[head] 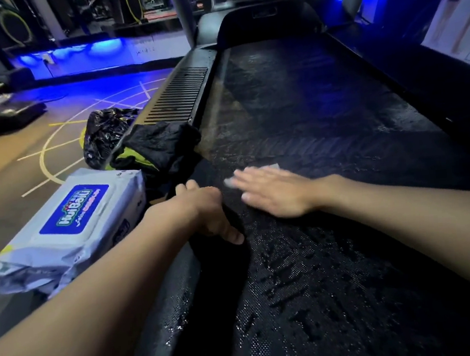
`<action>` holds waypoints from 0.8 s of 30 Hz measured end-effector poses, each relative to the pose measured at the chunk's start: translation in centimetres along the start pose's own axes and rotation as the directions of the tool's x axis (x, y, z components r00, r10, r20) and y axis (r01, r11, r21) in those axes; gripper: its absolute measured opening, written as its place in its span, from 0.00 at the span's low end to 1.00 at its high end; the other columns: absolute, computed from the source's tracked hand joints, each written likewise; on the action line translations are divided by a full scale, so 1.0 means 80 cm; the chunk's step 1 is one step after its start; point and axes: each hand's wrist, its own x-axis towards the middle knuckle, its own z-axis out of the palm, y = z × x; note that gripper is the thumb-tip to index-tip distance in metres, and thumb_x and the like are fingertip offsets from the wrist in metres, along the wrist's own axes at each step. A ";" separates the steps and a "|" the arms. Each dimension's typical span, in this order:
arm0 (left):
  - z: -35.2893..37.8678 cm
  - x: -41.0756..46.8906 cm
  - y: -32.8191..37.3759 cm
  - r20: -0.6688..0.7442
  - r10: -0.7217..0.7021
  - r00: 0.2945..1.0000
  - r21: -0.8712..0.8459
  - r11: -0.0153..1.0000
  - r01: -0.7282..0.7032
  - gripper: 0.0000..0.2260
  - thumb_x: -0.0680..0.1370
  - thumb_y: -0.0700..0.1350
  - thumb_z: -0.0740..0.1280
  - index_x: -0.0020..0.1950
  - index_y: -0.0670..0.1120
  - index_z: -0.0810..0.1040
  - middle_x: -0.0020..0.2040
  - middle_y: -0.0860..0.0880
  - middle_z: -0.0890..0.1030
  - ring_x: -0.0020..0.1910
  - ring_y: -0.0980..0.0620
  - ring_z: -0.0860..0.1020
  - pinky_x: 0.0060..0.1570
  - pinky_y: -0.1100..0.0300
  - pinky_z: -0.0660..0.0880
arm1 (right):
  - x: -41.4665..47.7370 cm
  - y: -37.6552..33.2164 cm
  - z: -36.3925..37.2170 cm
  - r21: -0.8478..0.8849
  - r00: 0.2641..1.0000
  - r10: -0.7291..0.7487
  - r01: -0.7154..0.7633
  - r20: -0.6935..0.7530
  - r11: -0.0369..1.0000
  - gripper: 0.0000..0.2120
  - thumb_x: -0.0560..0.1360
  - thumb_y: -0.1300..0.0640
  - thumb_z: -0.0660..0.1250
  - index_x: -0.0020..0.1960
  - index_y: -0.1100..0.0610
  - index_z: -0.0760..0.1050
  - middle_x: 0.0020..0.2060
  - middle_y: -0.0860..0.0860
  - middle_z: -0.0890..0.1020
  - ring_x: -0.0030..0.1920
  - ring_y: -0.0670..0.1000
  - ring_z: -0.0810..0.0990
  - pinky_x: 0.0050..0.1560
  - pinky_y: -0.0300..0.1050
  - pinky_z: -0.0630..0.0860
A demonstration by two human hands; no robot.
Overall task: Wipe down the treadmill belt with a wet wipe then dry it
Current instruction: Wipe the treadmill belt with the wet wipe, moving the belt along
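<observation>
Blue light washed over the gym floor (12,170) and its painted lines, and the treadmill belt (322,117) ran away from the camera, dark and streaked with wet patches along most of its length.

The wet stage of the job looked to be in hand. A white wipe (271,166) lay on the belt about midway along, showing only as a pale edge beyond the fingertips of the right hand (272,194). That hand lay flat on it, palm down, fingers straight and close together, the forearm reaching in low from the right. The fingertips were blurred.

The left hand (206,209) sat at the belt's left edge, wrist bent, thumb pointing back toward the person and fingers curled over something dark. Whether it gripped a cloth or merely the edge of the deck could not be told.

On the side rail (174,97) lay a crumpled black and green cloth (165,147), with a pack of wipes (71,222) nearer the person and a black plastic bag (106,132) on the floor beside the rail.

Judging by the droplets near the camera, drying was not yet done. The next move probably called for finishing the wet passes, setting the wipe aside and taking up a dry cloth.
</observation>
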 end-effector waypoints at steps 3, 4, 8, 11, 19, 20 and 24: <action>-0.002 -0.007 -0.003 0.021 0.058 0.998 0.045 0.997 -0.059 0.45 0.66 0.69 0.71 0.73 0.42 0.65 0.70 0.37 0.65 0.69 0.37 0.67 0.65 0.52 0.68 | 0.018 0.013 -0.009 -0.005 0.978 0.206 -0.207 -0.042 0.978 0.28 0.84 0.40 0.41 0.82 0.46 0.42 0.81 0.49 0.45 0.80 0.49 0.42 0.78 0.52 0.39; -0.004 -0.012 -0.002 0.042 0.090 0.995 0.062 0.994 -0.092 0.43 0.68 0.68 0.71 0.73 0.42 0.65 0.70 0.37 0.66 0.69 0.38 0.68 0.65 0.54 0.68 | 0.022 0.002 -0.004 -0.019 0.986 0.160 -0.161 -0.039 0.987 0.28 0.84 0.40 0.41 0.82 0.46 0.43 0.81 0.48 0.45 0.80 0.49 0.42 0.79 0.52 0.39; -0.006 -0.018 -0.005 0.100 0.229 0.968 0.095 0.966 -0.239 0.31 0.73 0.60 0.70 0.70 0.42 0.71 0.67 0.43 0.75 0.66 0.45 0.73 0.61 0.62 0.67 | 0.035 -0.018 0.001 0.012 1.000 -0.017 0.017 -0.003 1.000 0.26 0.85 0.44 0.42 0.81 0.46 0.45 0.81 0.47 0.47 0.80 0.48 0.43 0.79 0.51 0.39; 0.000 -0.018 -0.007 0.114 0.224 0.968 0.139 0.961 -0.238 0.36 0.75 0.61 0.67 0.73 0.38 0.66 0.70 0.40 0.72 0.68 0.43 0.72 0.63 0.59 0.66 | 0.056 -0.012 -0.009 0.006 0.984 0.173 -0.173 -0.049 0.985 0.27 0.84 0.41 0.40 0.82 0.47 0.43 0.81 0.49 0.46 0.80 0.49 0.43 0.78 0.52 0.39; 0.003 -0.023 -0.015 0.194 0.210 0.958 0.121 0.964 -0.236 0.30 0.81 0.52 0.64 0.75 0.34 0.60 0.74 0.34 0.63 0.71 0.42 0.67 0.62 0.62 0.62 | 0.094 -0.034 -0.013 0.004 0.977 0.202 -0.202 -0.069 0.979 0.27 0.85 0.44 0.41 0.82 0.50 0.45 0.81 0.50 0.47 0.80 0.50 0.44 0.78 0.51 0.40; 0.002 -0.024 -0.015 0.207 0.224 0.952 0.107 0.963 -0.249 0.27 0.81 0.49 0.63 0.74 0.34 0.63 0.72 0.34 0.66 0.68 0.43 0.70 0.58 0.61 0.67 | 0.097 -0.047 -0.012 -0.004 0.982 0.179 -0.180 -0.052 0.984 0.27 0.85 0.44 0.42 0.82 0.51 0.45 0.81 0.51 0.46 0.80 0.50 0.43 0.78 0.51 0.40; -0.007 -0.022 -0.015 0.247 0.344 0.906 0.113 0.918 -0.379 0.14 0.79 0.41 0.66 0.64 0.40 0.75 0.57 0.42 0.79 0.48 0.51 0.73 0.33 0.68 0.66 | 0.105 -0.075 -0.004 -0.010 0.999 -0.028 0.028 0.030 1.000 0.27 0.86 0.47 0.45 0.82 0.55 0.47 0.81 0.52 0.46 0.80 0.50 0.43 0.78 0.49 0.40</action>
